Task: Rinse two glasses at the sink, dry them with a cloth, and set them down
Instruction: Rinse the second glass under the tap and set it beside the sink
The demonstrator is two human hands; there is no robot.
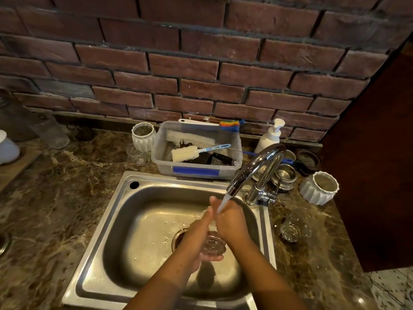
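Over the steel sink (125,222) I hold a clear glass (213,243) on its side, its thick base toward me. My left hand (197,233) grips it from the left and below. My right hand (230,222) wraps it from the right. Water runs from the chrome tap (257,168) onto my hands and the glass mouth. A second clear glass (296,224) lies on its side on the marble counter right of the sink. No cloth is visible.
A plastic tub (196,170) of brushes stands behind the sink. Two white ribbed pots (143,136) (319,189), a soap pump (269,135), a steel cup (285,176) and a small glass (136,154) sit around it. Brick wall behind.
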